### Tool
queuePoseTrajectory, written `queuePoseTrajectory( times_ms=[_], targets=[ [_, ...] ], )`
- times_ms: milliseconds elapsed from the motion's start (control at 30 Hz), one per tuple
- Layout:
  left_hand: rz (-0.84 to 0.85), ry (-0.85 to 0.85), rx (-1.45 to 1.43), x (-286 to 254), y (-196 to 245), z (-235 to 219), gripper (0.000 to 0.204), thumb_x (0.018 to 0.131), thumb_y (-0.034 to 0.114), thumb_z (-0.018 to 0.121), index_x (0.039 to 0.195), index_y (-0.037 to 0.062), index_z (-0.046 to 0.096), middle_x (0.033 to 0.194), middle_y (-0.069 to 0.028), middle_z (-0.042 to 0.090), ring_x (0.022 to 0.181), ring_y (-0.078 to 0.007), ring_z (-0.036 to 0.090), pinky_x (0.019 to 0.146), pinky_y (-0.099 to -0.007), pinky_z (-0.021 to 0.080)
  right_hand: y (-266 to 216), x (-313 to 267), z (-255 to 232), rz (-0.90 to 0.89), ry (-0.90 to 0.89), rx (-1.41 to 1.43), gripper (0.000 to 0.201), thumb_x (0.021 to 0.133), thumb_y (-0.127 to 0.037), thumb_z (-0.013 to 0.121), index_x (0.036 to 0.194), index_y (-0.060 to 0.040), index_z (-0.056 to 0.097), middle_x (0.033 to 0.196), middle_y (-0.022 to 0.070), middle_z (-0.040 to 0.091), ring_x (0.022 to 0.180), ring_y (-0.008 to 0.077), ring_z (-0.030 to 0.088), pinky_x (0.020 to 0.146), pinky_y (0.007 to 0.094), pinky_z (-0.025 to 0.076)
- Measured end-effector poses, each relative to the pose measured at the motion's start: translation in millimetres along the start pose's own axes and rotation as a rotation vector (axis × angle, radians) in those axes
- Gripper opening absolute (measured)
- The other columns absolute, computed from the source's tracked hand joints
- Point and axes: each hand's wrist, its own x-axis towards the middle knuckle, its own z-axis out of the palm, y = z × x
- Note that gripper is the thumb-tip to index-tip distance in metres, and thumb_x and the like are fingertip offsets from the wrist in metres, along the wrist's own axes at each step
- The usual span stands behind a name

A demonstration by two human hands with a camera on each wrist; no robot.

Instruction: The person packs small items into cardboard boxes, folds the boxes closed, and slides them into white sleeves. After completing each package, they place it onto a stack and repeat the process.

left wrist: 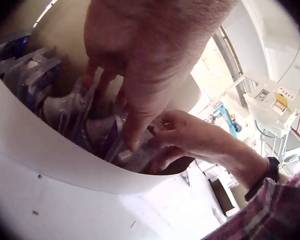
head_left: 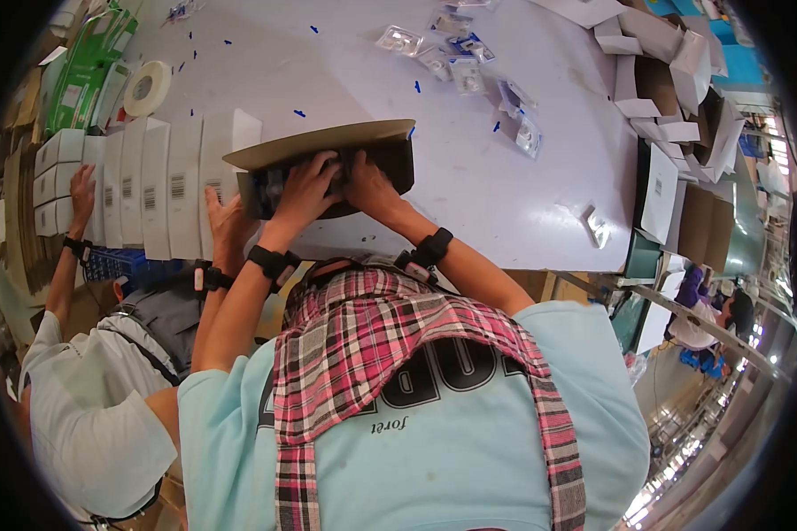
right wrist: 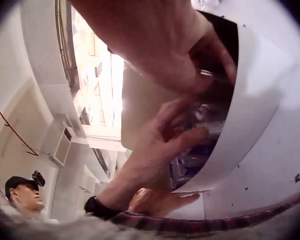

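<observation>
Both hands are inside a cardboard box [head_left: 319, 142], white outside and brown inside, with its flap raised. Small clear plastic packs with blue parts [left wrist: 35, 80] stand in a row in it. My left hand [head_left: 303, 190] reaches down among them; in the left wrist view its thumb [left wrist: 135, 131] lies in front of a pack and its fingers behind, pinching it. At the box's right end, my right hand [head_left: 374, 188] has its bent fingers beside a clear pack [left wrist: 142, 152]. The box wall hides some of the right fingertips, and I cannot tell whether they grip the pack.
On the left, another person's hand [head_left: 230, 221] touches a row of closed white boxes [head_left: 184, 190]. A tape roll [head_left: 147, 88] lies behind. Loose plastic packs [head_left: 467, 75] and small blue pieces are scattered on the white table [head_left: 522, 221]. Open cartons [head_left: 655, 84] pile up at right.
</observation>
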Motion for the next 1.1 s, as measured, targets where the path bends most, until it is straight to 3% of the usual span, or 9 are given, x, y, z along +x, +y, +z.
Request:
queuePoseTrajectory(
  times_ms=[200, 467, 533, 600, 667, 733, 800, 900, 1100],
  targets=[
    [-0.017, 0.072, -0.065, 1, 4, 2, 0.063, 0.066, 0.022, 0.077, 0.122, 0.0074, 0.05, 0.128, -0.0085, 0.04, 0.118, -0.0318, 0.042, 0.095, -0.0446, 0.036, -6, 7, -41, 0.098, -0.368, 0.189, 0.074, 0.069, -0.036, 0.071, 0.112, 0.0156, 0.04, 0.089, 0.0345, 0.059, 0.089, 0.0438, 0.061, 0.075, 0.0438, 0.051],
    [0.015, -0.024, -0.023, 6, 5, -2, 0.065, 0.063, 0.018, 0.077, 0.122, 0.0093, 0.052, 0.122, -0.0107, 0.044, 0.112, -0.0334, 0.046, 0.093, -0.0439, 0.038, 10, -4, -22, -0.227, -0.239, 0.044, 0.058, 0.077, -0.031, 0.067, 0.113, 0.0098, 0.047, 0.104, 0.0287, 0.057, 0.099, 0.0416, 0.056, 0.085, 0.0434, 0.045],
    [0.032, -0.009, -0.046, 8, 4, 2, 0.063, 0.062, 0.016, 0.078, 0.119, 0.009, 0.054, 0.12, -0.0114, 0.046, 0.109, -0.0337, 0.048, 0.091, -0.0437, 0.039, -6, -30, -54, -0.327, -0.084, 0.047, 0.037, 0.082, -0.023, 0.064, 0.107, 0.003, 0.057, 0.101, 0.0228, 0.059, 0.093, 0.0371, 0.058, 0.083, 0.041, 0.047],
    [0.022, -0.014, -0.048, 7, 7, -5, 0.062, 0.061, 0.015, 0.078, 0.118, 0.0081, 0.054, 0.118, -0.0116, 0.048, 0.108, -0.0341, 0.049, 0.09, -0.0432, 0.04, -17, -40, -116, -0.255, -0.178, 0.334, 0.025, 0.083, -0.016, 0.062, 0.104, -0.0015, 0.06, 0.1, 0.015, 0.062, 0.091, 0.0307, 0.06, 0.078, 0.0359, 0.049],
    [0.027, -0.03, -0.071, 8, 10, -10, 0.062, 0.061, 0.015, 0.078, 0.117, 0.0072, 0.054, 0.117, -0.0116, 0.048, 0.107, -0.0341, 0.05, 0.089, -0.043, 0.041, 5, -48, -167, -0.135, 0.098, 0.507, 0.021, 0.084, -0.012, 0.062, 0.103, -0.0039, 0.062, 0.095, 0.0081, 0.064, 0.085, 0.0254, 0.062, 0.075, 0.0322, 0.049],
    [0.019, -0.048, -0.072, 10, 8, -10, 0.062, 0.06, 0.013, 0.078, 0.117, 0.0066, 0.054, 0.117, -0.0115, 0.048, 0.108, -0.0341, 0.049, 0.09, -0.0422, 0.04, 78, -38, -190, -0.007, 0.446, 0.37, 0.028, 0.084, -0.015, 0.063, 0.109, -0.0041, 0.059, 0.099, 0.0105, 0.062, 0.088, 0.0262, 0.06, 0.076, 0.0354, 0.049],
    [0.005, -0.07, -0.052, 11, 5, -8, 0.063, 0.06, 0.012, 0.078, 0.118, 0.0063, 0.054, 0.118, -0.0116, 0.048, 0.11, -0.0339, 0.048, 0.092, -0.041, 0.04, 159, -30, -200, -0.007, 0.694, -0.201, 0.044, 0.081, -0.025, 0.065, 0.118, -0.0052, 0.053, 0.107, 0.0163, 0.055, 0.099, 0.0294, 0.054, 0.075, 0.0418, 0.049],
    [-0.008, -0.058, -0.034, 9, 7, -7, 0.063, 0.059, 0.012, 0.078, 0.117, 0.0064, 0.054, 0.117, -0.0117, 0.048, 0.109, -0.0337, 0.049, 0.091, -0.0403, 0.041, 201, -26, -194, 0.43, 0.615, -0.514, 0.052, 0.079, -0.027, 0.066, 0.123, -0.0071, 0.046, 0.118, 0.0193, 0.048, 0.107, 0.0338, 0.048, 0.075, 0.0456, 0.05],
    [-0.007, -0.049, -0.016, 9, 12, -12, 0.061, 0.06, 0.013, 0.078, 0.116, 0.007, 0.054, 0.117, -0.0097, 0.048, 0.108, -0.0331, 0.05, 0.089, -0.0395, 0.042, 219, -28, -189, 0.479, 0.601, -0.453, 0.046, 0.079, -0.026, 0.064, 0.116, -0.0028, 0.051, 0.112, 0.0158, 0.055, 0.1, 0.0318, 0.056, 0.079, 0.0464, 0.048]
  ],
)
